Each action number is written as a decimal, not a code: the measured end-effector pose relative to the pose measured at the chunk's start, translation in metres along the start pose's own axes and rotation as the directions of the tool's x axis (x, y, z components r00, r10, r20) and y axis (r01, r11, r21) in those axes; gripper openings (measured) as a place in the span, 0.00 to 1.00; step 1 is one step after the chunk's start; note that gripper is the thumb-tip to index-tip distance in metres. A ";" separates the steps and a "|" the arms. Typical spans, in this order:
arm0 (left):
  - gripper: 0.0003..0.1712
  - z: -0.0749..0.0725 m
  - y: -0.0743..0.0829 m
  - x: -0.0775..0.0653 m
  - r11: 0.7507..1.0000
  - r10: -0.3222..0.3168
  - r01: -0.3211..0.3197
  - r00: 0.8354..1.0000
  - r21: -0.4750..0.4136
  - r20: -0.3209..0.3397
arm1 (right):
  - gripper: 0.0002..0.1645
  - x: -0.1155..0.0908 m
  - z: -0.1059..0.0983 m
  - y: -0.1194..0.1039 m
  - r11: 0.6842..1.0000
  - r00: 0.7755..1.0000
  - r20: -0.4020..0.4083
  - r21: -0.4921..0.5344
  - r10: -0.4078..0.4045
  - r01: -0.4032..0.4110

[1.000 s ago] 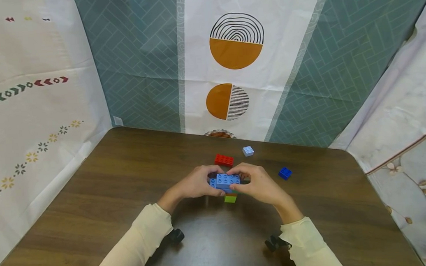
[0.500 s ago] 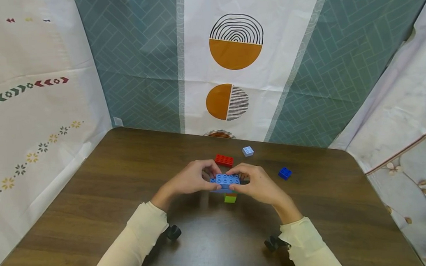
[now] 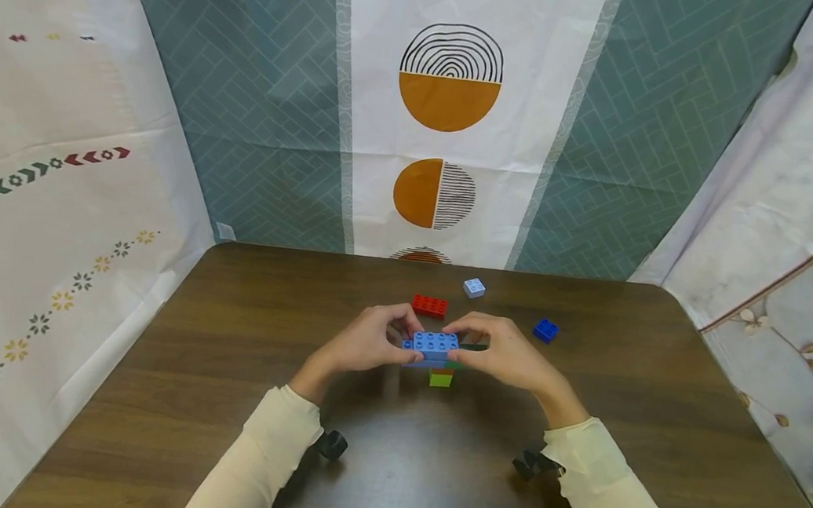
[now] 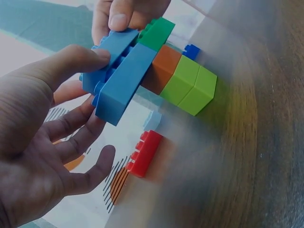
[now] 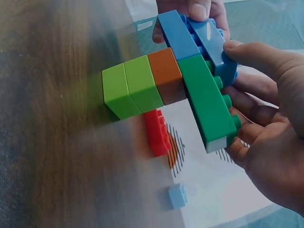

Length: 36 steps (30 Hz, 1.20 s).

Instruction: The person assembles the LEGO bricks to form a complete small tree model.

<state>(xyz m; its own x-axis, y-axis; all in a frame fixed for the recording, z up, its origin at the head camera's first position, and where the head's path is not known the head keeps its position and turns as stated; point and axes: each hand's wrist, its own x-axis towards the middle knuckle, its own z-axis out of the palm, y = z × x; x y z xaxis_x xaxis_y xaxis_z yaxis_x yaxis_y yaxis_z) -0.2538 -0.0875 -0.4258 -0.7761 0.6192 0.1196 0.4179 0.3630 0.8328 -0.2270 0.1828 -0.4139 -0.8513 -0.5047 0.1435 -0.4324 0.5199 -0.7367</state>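
A stack of toy building bricks stands upright on the table, with two lime bricks [image 5: 127, 90] at the bottom and an orange-brown brick [image 5: 165, 75] above. A green brick [image 5: 209, 102] and a blue brick [image 4: 124, 83] lie side by side over that. Across them sits an upper blue brick [image 3: 435, 341]. My left hand [image 3: 370, 339] pinches its left end, thumb at the near side and fingers behind. At the right end, my right hand [image 3: 508, 349] holds the same brick between thumb and fingers. Some fingertips are hidden behind the bricks.
Behind the stack lie a red brick [image 3: 429, 306] and a small pale blue brick [image 3: 474, 288]. A small dark blue brick [image 3: 546, 331] is off to the right. Patterned cloths hang around the brown wooden table [image 3: 275, 295].
My left hand has shifted slightly back and left along the blue bricks. My right hand has slid a little to the right, toward the upper brick's end, uncovering more of it.
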 end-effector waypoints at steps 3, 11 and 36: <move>0.17 0.000 0.000 0.000 1.000 0.005 -0.005 1.000 -0.004 0.001 | 0.19 0.000 -0.001 0.000 1.000 1.000 -0.004 0.007 0.021 -0.021; 0.18 0.000 0.002 -0.001 1.000 0.007 -0.007 1.000 -0.006 -0.002 | 0.18 0.000 -0.002 -0.003 0.998 0.998 -0.015 0.020 0.060 -0.059; 0.17 -0.001 0.000 -0.001 1.000 -0.004 0.004 1.000 -0.007 0.023 | 0.19 0.000 -0.001 -0.002 0.997 0.997 -0.017 0.011 0.080 -0.080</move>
<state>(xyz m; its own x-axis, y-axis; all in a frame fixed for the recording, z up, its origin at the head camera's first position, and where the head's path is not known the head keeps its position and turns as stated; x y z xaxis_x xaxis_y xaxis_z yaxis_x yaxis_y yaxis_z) -0.2541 -0.0889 -0.4253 -0.7667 0.6336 0.1034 0.4111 0.3609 0.8371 -0.2267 0.1828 -0.4115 -0.8881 -0.4496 0.0957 -0.3599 0.5508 -0.7530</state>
